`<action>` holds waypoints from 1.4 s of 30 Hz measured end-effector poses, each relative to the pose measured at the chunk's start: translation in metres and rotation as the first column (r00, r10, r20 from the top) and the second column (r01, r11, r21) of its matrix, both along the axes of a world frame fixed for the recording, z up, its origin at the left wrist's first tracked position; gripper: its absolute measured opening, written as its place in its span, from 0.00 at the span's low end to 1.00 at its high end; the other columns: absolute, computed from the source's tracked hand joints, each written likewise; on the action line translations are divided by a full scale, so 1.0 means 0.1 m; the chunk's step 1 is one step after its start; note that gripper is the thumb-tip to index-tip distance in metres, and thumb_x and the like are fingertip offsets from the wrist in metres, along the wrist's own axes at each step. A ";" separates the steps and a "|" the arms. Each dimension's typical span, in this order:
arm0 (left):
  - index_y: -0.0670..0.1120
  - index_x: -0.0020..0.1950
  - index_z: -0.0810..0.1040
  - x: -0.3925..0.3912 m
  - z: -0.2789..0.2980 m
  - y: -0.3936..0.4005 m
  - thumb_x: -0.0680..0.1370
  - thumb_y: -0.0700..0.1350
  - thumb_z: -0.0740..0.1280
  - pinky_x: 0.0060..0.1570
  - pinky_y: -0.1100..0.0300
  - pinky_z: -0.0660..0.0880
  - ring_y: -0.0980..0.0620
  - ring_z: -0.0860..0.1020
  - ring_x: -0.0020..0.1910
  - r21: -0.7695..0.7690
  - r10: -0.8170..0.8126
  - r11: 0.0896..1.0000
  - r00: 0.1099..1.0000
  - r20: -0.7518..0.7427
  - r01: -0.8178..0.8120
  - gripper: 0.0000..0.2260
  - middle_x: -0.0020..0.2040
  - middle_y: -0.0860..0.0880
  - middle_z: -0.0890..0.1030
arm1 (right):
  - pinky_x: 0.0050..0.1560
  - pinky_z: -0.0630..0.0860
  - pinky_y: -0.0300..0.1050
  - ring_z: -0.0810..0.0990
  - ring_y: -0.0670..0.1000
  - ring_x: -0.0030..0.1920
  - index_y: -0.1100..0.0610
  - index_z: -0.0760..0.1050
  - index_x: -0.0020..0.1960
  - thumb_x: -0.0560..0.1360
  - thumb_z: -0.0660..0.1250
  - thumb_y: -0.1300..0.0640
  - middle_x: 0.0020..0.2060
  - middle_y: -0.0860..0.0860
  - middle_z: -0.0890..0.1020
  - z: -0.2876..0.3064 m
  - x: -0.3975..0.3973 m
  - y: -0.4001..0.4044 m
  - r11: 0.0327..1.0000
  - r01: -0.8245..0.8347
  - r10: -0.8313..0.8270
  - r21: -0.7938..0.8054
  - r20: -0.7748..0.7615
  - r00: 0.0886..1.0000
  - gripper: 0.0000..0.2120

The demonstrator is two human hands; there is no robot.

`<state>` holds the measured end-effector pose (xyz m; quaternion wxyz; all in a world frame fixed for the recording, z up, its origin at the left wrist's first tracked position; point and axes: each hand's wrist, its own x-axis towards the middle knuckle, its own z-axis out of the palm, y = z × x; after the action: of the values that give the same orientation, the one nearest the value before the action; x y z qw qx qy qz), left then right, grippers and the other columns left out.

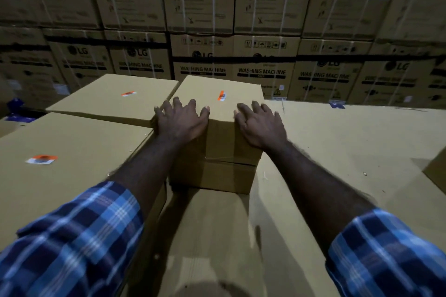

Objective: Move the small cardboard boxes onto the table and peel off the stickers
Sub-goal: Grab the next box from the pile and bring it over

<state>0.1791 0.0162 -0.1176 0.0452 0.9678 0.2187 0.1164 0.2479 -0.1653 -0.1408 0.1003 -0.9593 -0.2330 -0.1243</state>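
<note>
A wall of washing-machine cartons [263,55] fills the background behind the centre box [218,113], stacked in rows, printed with LG logos and strapped; some print is too blurred to read. Below that wall, a broad cardboard surface [337,142] spreads to the right of and beneath the centre box, and the box stands on it. To the left of the centre box lies a near-left box [67,152], its top at about the same height; behind that, touching the centre box's left side, sits a far-left box [113,99]. The centre box is a brown carton with another box [214,177] under it. Two forearms in rolled blue plaid sleeves [72,236] reach forward to the centre box; the left hand [182,119] lies over its near-left top corner, fingers spread and straight; the right hand [259,124] lies over its near-right top edge, fingers likewise spread, gripping nothing. An orange-and-white sticker [221,95] sits on top of the centre box just beyond the hands; similar stickers mark the near-left box [41,159] and the far-left box [128,93].
</note>
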 end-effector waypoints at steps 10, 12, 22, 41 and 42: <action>0.46 0.73 0.67 0.15 0.27 -0.12 0.76 0.61 0.65 0.57 0.46 0.71 0.41 0.71 0.64 -0.350 0.016 0.932 0.952 0.307 0.097 0.30 0.69 0.41 0.71 | 0.69 0.64 0.64 0.59 0.63 0.74 0.41 0.55 0.76 0.80 0.44 0.35 0.77 0.57 0.57 -0.11 0.13 -0.51 0.947 0.082 -0.016 0.311 -0.211 0.977 0.27; 0.47 0.75 0.64 0.13 0.33 -0.20 0.75 0.58 0.68 0.61 0.46 0.69 0.41 0.68 0.68 -0.446 0.020 0.885 0.946 0.324 0.134 0.32 0.72 0.43 0.69 | 0.68 0.67 0.60 0.65 0.62 0.71 0.44 0.58 0.76 0.80 0.47 0.37 0.75 0.58 0.61 -0.10 0.09 -0.53 0.918 0.116 -0.034 0.380 -0.216 0.976 0.26; 0.47 0.71 0.70 -0.16 0.39 -0.79 0.72 0.63 0.69 0.60 0.45 0.75 0.44 0.74 0.64 -0.566 -0.061 0.762 0.904 0.422 0.316 0.33 0.69 0.44 0.73 | 0.62 0.73 0.61 0.71 0.60 0.67 0.46 0.63 0.75 0.77 0.60 0.37 0.71 0.56 0.70 0.42 -0.26 -1.21 0.879 0.115 -0.112 0.462 -0.033 0.993 0.29; 0.49 0.71 0.72 -1.51 0.20 -3.58 0.75 0.61 0.67 0.60 0.49 0.75 0.45 0.75 0.64 -0.615 -0.154 0.669 0.887 0.435 0.418 0.28 0.68 0.46 0.75 | 0.68 0.61 0.65 0.63 0.60 0.73 0.38 0.60 0.74 0.78 0.55 0.35 0.78 0.52 0.55 0.55 -1.75 -4.01 0.937 0.320 -0.315 0.137 -0.060 0.947 0.26; 0.49 0.71 0.72 -1.59 0.19 -3.75 0.75 0.61 0.67 0.60 0.49 0.74 0.45 0.75 0.64 -0.611 -0.147 0.676 0.888 0.436 0.412 0.28 0.68 0.47 0.75 | 0.69 0.61 0.65 0.63 0.60 0.73 0.38 0.59 0.74 0.78 0.54 0.35 0.78 0.52 0.55 0.52 -1.83 -4.18 0.937 0.318 -0.312 0.141 -0.067 0.948 0.26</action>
<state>0.0205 -0.3583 -0.0991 0.4566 0.8656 0.0808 0.1889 0.0651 -0.5830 -0.0890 0.1561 -0.9764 -0.0640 -0.1350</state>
